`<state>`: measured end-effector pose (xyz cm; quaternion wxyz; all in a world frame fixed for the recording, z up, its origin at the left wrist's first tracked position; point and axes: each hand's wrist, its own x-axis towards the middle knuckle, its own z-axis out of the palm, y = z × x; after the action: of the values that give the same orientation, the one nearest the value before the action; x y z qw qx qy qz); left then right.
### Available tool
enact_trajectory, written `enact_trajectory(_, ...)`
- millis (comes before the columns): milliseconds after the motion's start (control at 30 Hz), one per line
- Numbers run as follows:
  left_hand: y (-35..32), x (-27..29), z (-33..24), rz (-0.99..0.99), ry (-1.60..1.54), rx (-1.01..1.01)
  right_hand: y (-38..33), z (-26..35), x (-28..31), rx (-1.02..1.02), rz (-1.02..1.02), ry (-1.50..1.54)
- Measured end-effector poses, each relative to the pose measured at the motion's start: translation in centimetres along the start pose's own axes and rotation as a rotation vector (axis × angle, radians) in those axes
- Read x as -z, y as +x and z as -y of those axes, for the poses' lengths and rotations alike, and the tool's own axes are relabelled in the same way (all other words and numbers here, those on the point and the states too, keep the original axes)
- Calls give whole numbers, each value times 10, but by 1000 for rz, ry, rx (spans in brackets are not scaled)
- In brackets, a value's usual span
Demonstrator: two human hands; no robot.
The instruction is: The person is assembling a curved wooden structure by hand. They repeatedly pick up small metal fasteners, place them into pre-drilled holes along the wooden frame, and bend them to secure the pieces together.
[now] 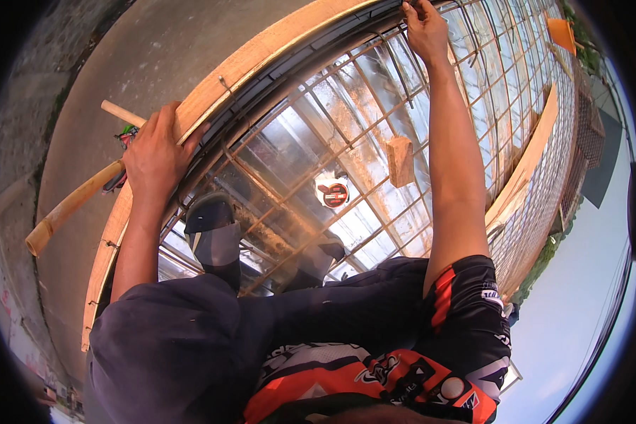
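My left hand point(154, 152) is wrapped over a long wooden edge board point(244, 60), its thumb on the inner side. At the top of the view, my right hand point(427, 32) reaches out with thumb and fingers pinched together near the far stretch of that board and the steel bars. Anything between those fingertips is too small to tell. Below my arms spreads a mesh of thin steel bars point(385, 233) over shiny sheeting. A round black and orange tape measure point(334, 194) lies under the bars. Right of it sits a small wood block point(401, 161).
Bamboo poles point(74, 205) stick out past the board beside my left hand. Several bent nails or wires point(225, 83) stand from the board. A splintered plank point(526, 166) lies across the mesh at right. My shoe point(212, 219) is among the bars. Pavement point(131, 63) lies beyond the board.
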<state>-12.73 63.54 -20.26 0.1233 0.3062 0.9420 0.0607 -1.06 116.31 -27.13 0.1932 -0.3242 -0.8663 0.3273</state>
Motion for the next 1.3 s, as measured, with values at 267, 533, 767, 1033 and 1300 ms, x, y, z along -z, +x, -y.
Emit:
enact_trajectory(267, 0, 1, -2, -14, 3, -1, 8, 8, 5, 184, 87, -399)
enact_trajectory(533, 0, 2, 0, -34, 4, -22, 5, 3, 6, 245, 40, -413)
enact_trajectory(767, 3, -1, -3, 11, -21, -11, 8, -2, 12, 225, 150, -340)
enact_trajectory(1033, 2, 25, 8, 41, -220, -84, 1, 25, -6, 168, 116, -350)
enact_trajectory(1300, 164, 104, -163, 12, -23, -741, -5, 12, 12, 139, 127, -357)
